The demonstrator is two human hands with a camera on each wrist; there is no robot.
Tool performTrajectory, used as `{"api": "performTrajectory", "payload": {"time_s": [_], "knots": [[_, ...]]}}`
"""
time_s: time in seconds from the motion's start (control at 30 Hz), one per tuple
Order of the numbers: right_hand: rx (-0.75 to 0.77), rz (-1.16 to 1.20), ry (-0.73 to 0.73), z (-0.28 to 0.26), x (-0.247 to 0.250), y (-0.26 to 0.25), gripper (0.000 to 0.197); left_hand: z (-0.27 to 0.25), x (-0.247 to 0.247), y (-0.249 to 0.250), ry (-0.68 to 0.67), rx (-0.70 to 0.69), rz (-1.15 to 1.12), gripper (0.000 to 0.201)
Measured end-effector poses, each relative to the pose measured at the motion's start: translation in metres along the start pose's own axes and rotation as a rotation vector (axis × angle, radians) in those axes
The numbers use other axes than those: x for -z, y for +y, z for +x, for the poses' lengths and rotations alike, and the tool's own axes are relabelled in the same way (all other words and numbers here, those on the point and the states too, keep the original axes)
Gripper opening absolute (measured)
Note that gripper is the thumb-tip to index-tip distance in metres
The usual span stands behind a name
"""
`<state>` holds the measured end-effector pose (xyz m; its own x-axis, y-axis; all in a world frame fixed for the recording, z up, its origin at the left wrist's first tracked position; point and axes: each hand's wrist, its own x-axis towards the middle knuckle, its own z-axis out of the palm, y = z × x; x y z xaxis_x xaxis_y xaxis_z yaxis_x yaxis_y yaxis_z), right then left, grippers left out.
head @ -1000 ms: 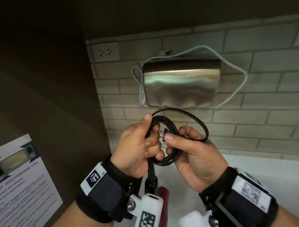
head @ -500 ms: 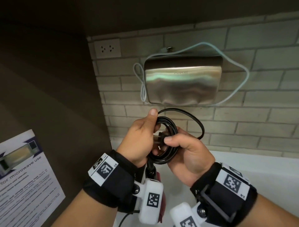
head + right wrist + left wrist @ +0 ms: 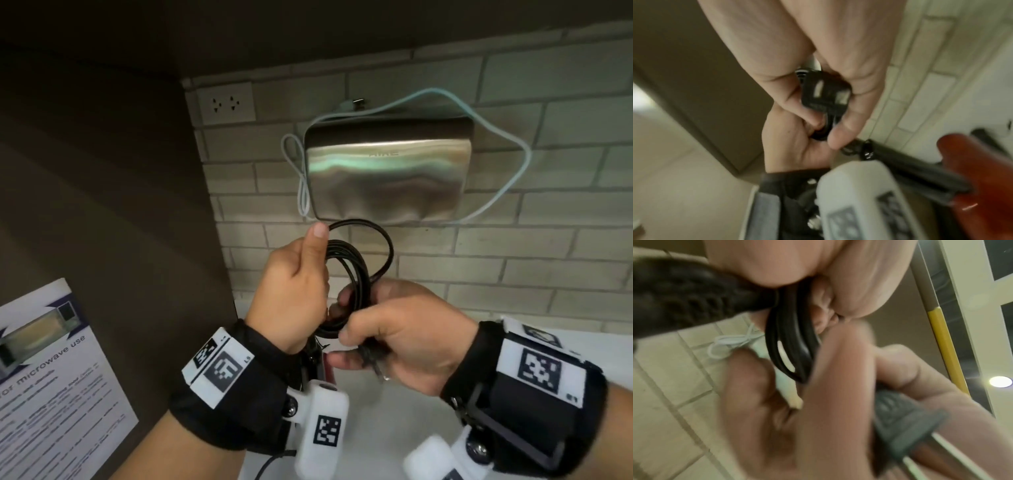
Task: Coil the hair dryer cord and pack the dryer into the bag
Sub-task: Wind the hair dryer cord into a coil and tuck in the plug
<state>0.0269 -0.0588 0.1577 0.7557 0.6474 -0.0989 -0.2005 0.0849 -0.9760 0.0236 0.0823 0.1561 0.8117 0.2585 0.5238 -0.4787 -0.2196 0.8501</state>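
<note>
The black dryer cord (image 3: pixel 356 274) is wound into a coil held up in front of the brick wall. My left hand (image 3: pixel 294 294) grips the coil's left side, thumb pointing up. My right hand (image 3: pixel 394 335) grips the cord's end and its plug (image 3: pixel 826 92) just below the coil; the plug (image 3: pixel 906 418) shows its prongs. The red dryer (image 3: pixel 978 178) hangs below my left wrist on its black strain relief (image 3: pixel 910 165) and is mostly hidden in the head view. A shiny silver bag (image 3: pixel 387 171) leans on the wall behind the coil.
A pale blue cable (image 3: pixel 513 185) loops around the bag. A wall socket (image 3: pixel 227 102) sits upper left of it. A dark cabinet side (image 3: pixel 102 205) with a printed microwave notice (image 3: pixel 51 377) stands at left. A white counter (image 3: pixel 394 428) lies below my hands.
My right hand has dropped from the coil's middle to below it, taking the plug end down. The loose outer loop has shrunk. My left hand keeps its grip.
</note>
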Motion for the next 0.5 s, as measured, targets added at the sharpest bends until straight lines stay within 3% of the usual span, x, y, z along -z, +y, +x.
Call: {"api": "performTrajectory", "payload": {"time_s": [0.13,0.3,0.37,0.43,0.5], "knots": [[0.000,-0.234,-0.008,-0.017,0.012,0.003,0.022,0.007,0.007,0.008,0.056,0.075,-0.093,0.045],[0.136,-0.521,-0.005,-0.063,0.049,-0.004,0.010,0.019,0.040,0.012,0.139,0.194,-0.289,0.048],[0.200,-0.770,0.110,-0.067,0.065,-0.005,0.020,0.015,0.033,0.015,0.095,0.215,-0.296,0.049],[0.252,-1.185,0.332,-0.058,0.073,0.002,0.030,0.012,0.019,0.018,0.033,0.236,-0.332,0.047],[0.339,-1.332,0.470,-0.039,0.076,0.011,0.026,0.013,0.007,0.020,-0.001,0.265,-0.374,0.046]]}}
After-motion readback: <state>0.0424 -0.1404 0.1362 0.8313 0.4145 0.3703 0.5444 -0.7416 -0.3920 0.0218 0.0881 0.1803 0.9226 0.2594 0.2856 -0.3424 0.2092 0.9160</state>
